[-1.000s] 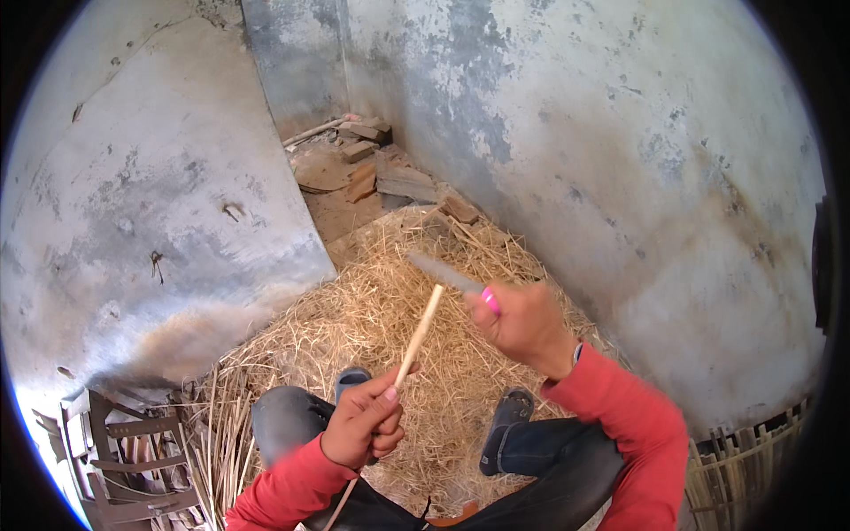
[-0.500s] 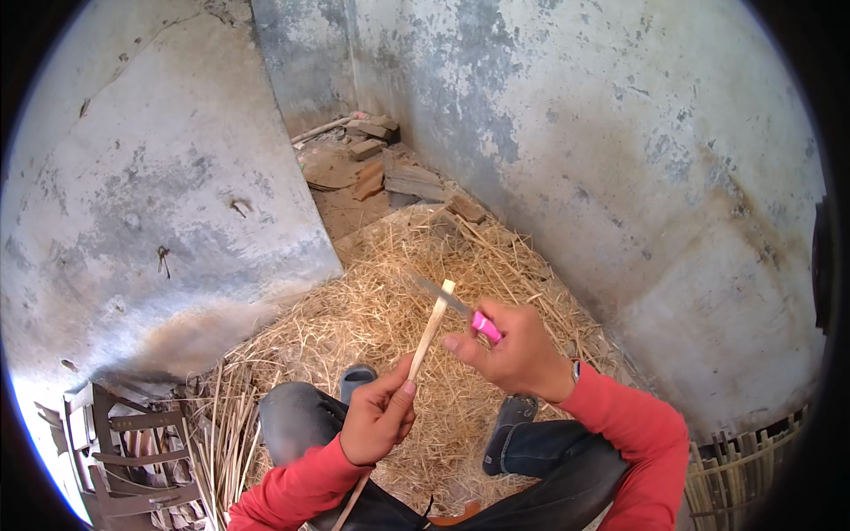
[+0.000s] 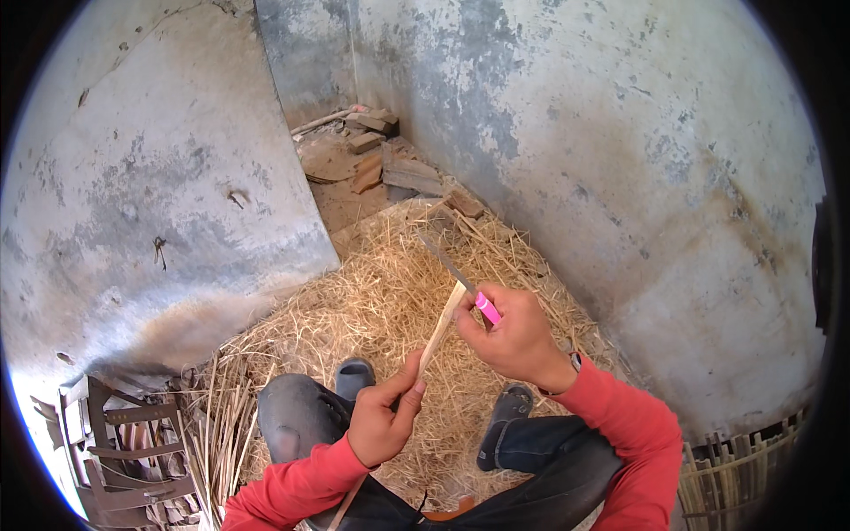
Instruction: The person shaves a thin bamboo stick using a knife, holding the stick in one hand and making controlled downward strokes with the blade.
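A long pale strip of bamboo or wood (image 3: 440,332) slants up from my lap. My left hand (image 3: 387,414) is closed around it, with the lower end running down past my wrist. My right hand (image 3: 513,333) grips a knife (image 3: 452,267) by its bright pink handle (image 3: 488,308). The narrow grey blade points up and to the left, and lies against the top end of the strip. My right thumb and fingertips sit beside that upper end; whether they touch the strip I cannot tell.
Loose straw-like shavings (image 3: 381,292) cover the floor around my feet. A dark wooden frame (image 3: 142,442) and a bundle of thin strips (image 3: 226,425) stand at left. Bricks and boards (image 3: 390,155) lie in the far corner, and a slatted bamboo piece (image 3: 735,482) stands at lower right.
The knife and right hand have shifted slightly, and the blade now points more steeply upward. The strip's top end has moved a little right, closer to the right thumb.
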A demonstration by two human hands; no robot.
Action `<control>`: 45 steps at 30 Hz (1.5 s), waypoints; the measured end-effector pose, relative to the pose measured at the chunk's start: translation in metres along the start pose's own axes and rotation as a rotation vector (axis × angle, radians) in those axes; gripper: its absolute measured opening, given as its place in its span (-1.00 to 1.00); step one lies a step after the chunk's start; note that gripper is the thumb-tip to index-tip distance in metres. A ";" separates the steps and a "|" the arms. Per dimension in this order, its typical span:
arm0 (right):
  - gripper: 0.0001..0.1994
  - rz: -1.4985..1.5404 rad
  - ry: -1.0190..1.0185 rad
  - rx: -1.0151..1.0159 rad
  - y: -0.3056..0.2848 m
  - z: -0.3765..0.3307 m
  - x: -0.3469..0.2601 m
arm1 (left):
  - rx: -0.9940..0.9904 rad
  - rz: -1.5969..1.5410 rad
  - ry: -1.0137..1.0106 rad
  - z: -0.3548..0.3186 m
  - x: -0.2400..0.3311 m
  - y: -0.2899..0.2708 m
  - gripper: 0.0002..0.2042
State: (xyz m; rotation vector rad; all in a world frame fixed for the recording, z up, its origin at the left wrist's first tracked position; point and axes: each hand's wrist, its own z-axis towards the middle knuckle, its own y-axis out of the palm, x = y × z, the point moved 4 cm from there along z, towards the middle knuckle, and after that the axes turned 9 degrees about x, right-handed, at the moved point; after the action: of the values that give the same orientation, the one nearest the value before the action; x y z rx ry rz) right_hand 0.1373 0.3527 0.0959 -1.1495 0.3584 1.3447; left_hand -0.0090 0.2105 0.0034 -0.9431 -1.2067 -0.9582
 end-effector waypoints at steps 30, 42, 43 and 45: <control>-0.52 -0.574 -0.248 0.347 -0.097 0.056 0.058 | -0.039 -0.048 0.041 -0.015 0.030 -0.005 -0.59; -0.53 -0.323 -0.181 -0.060 -0.011 0.003 -0.007 | 0.100 -0.056 -0.059 -0.006 0.015 -0.018 -0.60; -0.53 -0.343 -0.257 -0.111 -0.003 -0.003 -0.008 | 0.096 -0.056 -0.066 -0.005 0.015 -0.017 -0.60; -0.57 -0.359 -0.284 -0.131 0.005 -0.010 -0.007 | 0.092 -0.097 -0.079 -0.004 0.017 -0.011 -0.61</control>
State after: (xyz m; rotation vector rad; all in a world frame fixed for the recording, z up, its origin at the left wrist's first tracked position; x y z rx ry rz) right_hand 0.1349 0.3397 0.0943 -1.0519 -0.1393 1.2010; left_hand -0.0166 0.2022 0.0202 -0.8622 -1.3622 -0.9404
